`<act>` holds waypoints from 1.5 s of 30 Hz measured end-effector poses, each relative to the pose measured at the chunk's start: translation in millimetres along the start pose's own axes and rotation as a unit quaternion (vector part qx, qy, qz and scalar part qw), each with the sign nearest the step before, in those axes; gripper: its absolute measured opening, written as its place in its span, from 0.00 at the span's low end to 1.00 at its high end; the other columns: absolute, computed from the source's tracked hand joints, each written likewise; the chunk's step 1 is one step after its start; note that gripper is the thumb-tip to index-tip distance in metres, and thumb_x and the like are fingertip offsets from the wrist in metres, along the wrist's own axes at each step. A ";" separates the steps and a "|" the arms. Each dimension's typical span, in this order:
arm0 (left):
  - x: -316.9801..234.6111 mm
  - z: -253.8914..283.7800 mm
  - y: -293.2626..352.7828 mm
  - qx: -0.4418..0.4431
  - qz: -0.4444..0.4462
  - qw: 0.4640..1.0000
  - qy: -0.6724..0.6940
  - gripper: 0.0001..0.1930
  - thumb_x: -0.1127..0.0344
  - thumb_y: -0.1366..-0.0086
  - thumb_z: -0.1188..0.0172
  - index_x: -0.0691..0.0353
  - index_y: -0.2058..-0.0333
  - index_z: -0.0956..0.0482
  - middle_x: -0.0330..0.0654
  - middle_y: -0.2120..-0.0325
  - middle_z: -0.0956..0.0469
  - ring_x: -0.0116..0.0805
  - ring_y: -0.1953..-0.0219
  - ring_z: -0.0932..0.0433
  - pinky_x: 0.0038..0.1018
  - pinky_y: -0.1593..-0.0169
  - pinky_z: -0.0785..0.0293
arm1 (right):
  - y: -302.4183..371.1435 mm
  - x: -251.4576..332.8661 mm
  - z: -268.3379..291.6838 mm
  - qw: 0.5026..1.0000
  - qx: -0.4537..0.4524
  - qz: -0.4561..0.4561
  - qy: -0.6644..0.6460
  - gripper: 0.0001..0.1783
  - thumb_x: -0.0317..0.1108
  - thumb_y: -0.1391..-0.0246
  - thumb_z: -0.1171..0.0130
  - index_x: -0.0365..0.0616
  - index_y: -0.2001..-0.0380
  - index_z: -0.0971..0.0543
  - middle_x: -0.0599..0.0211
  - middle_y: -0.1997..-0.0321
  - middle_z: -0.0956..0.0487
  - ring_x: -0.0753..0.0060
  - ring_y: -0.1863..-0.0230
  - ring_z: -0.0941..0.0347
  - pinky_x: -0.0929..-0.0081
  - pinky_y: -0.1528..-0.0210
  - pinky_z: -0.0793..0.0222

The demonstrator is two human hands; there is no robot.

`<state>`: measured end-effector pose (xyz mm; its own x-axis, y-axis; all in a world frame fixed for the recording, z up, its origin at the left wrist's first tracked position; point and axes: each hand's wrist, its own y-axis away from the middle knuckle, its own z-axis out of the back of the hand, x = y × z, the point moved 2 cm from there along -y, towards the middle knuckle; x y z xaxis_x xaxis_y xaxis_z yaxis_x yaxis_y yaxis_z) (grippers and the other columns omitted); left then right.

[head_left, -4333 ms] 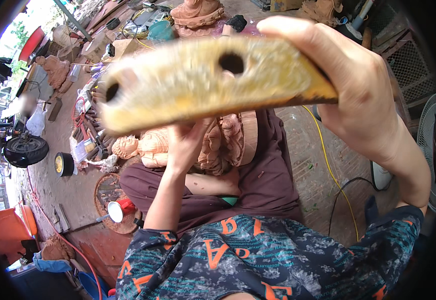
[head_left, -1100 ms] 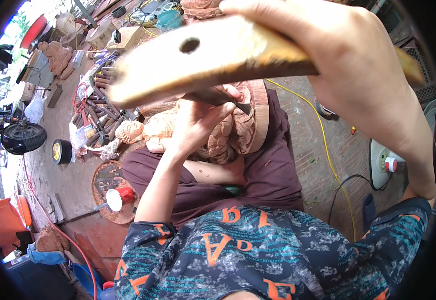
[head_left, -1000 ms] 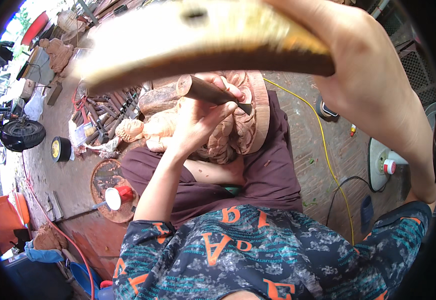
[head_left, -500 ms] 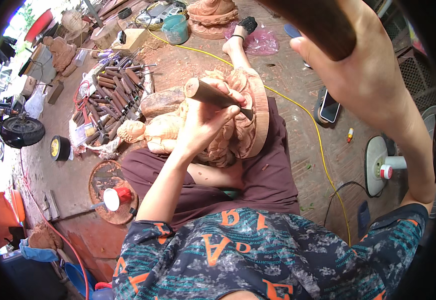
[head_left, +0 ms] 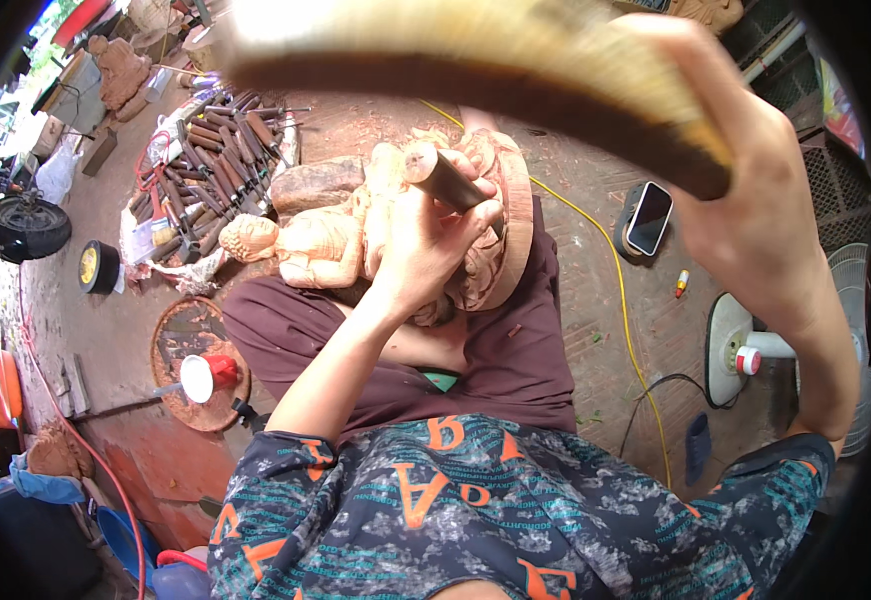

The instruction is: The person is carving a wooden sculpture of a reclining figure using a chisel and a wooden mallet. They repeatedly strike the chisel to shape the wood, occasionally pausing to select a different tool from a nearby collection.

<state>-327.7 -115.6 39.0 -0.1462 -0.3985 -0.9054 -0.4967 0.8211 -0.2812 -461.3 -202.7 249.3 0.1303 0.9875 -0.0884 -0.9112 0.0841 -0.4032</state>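
A carved wooden statue (head_left: 321, 248) of a seated figure lies on its side across my lap, its head to the left and its round base to the right. My left hand (head_left: 418, 250) is closed around the dark wooden handle of a carving chisel (head_left: 448, 182), held at a slant over the carving near the base. Fingers mostly hide the chisel's blade. Raised at the upper right, my right hand (head_left: 761, 190) grips a wooden mallet (head_left: 516, 110), blurred by motion. The mallet stretches leftward across the top, apart from the chisel's butt end.
Many wood-handled chisels (head_left: 211, 165) lie piled at the left, beside a wooden block (head_left: 316, 186). A round tray (head_left: 178, 335) carries a red-and-white cup (head_left: 208, 378). A yellow cable (head_left: 620, 300), a phone (head_left: 649, 218) and a fan (head_left: 734, 350) are on the right.
My right hand has come lower in view, and the mallet has swung from the top edge to lie across the upper middle. The chisel handle stands steeper in my left hand. The view has shifted slightly.
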 end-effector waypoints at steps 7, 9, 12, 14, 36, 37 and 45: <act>-23.9 -28.6 42.3 0.128 -0.111 0.986 0.001 0.12 0.83 0.46 0.42 0.62 0.64 0.30 0.44 0.63 0.24 0.31 0.63 0.24 0.27 0.57 0.28 | 11.8 2.4 -5.8 0.994 0.105 -0.019 0.029 0.26 0.16 0.60 0.45 0.42 0.53 0.29 0.54 0.59 0.24 0.47 0.60 0.25 0.69 0.60 0.29; -8.7 -17.0 48.2 0.123 -0.082 0.982 0.119 0.18 0.83 0.45 0.41 0.62 0.58 0.35 0.47 0.60 0.25 0.35 0.55 0.25 0.29 0.50 0.29 | 12.6 3.0 -7.3 0.991 0.113 -0.056 -0.040 0.28 0.17 0.60 0.44 0.41 0.51 0.31 0.52 0.57 0.24 0.45 0.58 0.26 0.69 0.59 0.29; 2.8 10.0 51.9 0.000 -0.115 0.990 0.082 0.19 0.84 0.42 0.46 0.62 0.56 0.40 0.53 0.56 0.27 0.40 0.50 0.28 0.34 0.44 0.33 | 15.6 9.7 -8.9 0.981 0.124 -0.089 -0.117 0.31 0.18 0.63 0.42 0.38 0.50 0.33 0.51 0.58 0.25 0.46 0.57 0.26 0.69 0.55 0.31; 3.9 9.4 53.8 -0.012 -0.118 0.988 0.097 0.19 0.84 0.41 0.47 0.62 0.55 0.41 0.54 0.56 0.28 0.40 0.49 0.29 0.36 0.44 0.33 | 19.7 13.8 -8.7 0.972 0.130 -0.111 -0.163 0.33 0.17 0.65 0.42 0.36 0.49 0.35 0.51 0.57 0.25 0.49 0.55 0.26 0.71 0.51 0.34; -4.7 3.8 32.0 0.019 0.023 0.994 -0.103 0.13 0.83 0.42 0.45 0.64 0.58 0.32 0.41 0.61 0.27 0.29 0.56 0.25 0.27 0.51 0.26 | 18.8 19.8 1.9 0.991 0.120 -0.033 0.041 0.31 0.14 0.61 0.48 0.42 0.48 0.30 0.56 0.55 0.24 0.63 0.53 0.25 0.75 0.51 0.32; -3.0 5.1 32.2 0.018 -0.006 0.991 -0.135 0.14 0.83 0.42 0.45 0.64 0.57 0.32 0.41 0.61 0.26 0.30 0.56 0.25 0.27 0.50 0.26 | 17.3 21.7 4.3 0.980 0.156 -0.014 0.124 0.31 0.14 0.61 0.48 0.43 0.49 0.29 0.56 0.56 0.23 0.63 0.54 0.24 0.75 0.53 0.31; 3.0 0.1 35.7 0.017 -0.117 0.964 -0.237 0.13 0.73 0.44 0.38 0.65 0.60 0.26 0.48 0.62 0.24 0.41 0.55 0.26 0.34 0.55 0.30 | 18.2 20.2 10.0 0.991 0.124 0.006 0.042 0.31 0.16 0.63 0.44 0.42 0.50 0.29 0.58 0.57 0.23 0.60 0.55 0.24 0.74 0.52 0.31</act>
<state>-345.8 -87.4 26.3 0.3779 -0.3490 -0.8575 -0.4396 0.7475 -0.4979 -479.1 -179.9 249.3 0.1425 0.9747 -0.1720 -0.9796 0.1140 -0.1657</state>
